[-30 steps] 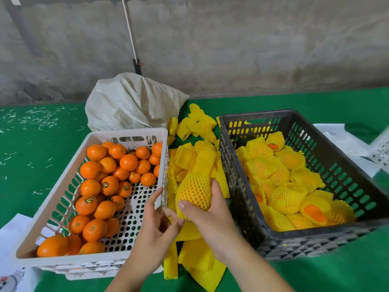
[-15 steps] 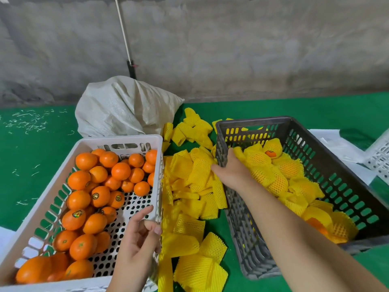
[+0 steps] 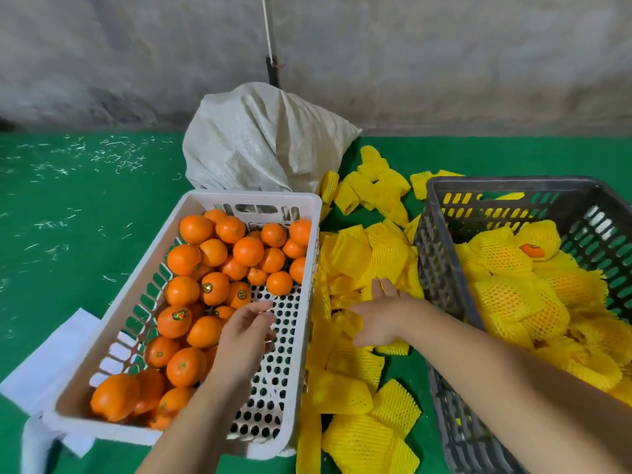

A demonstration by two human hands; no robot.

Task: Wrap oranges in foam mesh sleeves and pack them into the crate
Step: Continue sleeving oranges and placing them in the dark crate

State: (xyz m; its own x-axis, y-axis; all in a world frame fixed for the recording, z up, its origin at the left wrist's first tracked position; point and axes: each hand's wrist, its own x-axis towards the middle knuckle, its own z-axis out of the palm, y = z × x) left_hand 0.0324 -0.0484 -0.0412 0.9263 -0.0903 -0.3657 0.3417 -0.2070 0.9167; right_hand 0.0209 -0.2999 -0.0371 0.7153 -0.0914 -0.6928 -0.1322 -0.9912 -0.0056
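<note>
A white perforated basket [image 3: 136, 302] on the left holds several bare oranges [image 3: 212, 268]. My left hand [image 3: 244, 333] hovers inside it above the oranges, fingers relaxed and empty. Between the two containers lies a pile of yellow foam mesh sleeves [image 3: 362, 265]. My right hand [image 3: 383, 313] rests on this pile with fingers spread, palm down, gripping nothing. The dark grey crate [image 3: 434, 265] on the right holds several oranges wrapped in yellow mesh [image 3: 506, 295].
A white woven sack [image 3: 263, 142] stands behind the basket against a grey wall. White sheets [image 3: 44, 364] lie under the basket's near left corner. More yellow sleeves [image 3: 372, 179] are scattered behind the crate on the green floor.
My right hand has left the grey crate, where it set down the wrapped orange, and come back to the sleeve pile. My left hand has moved into the white basket.
</note>
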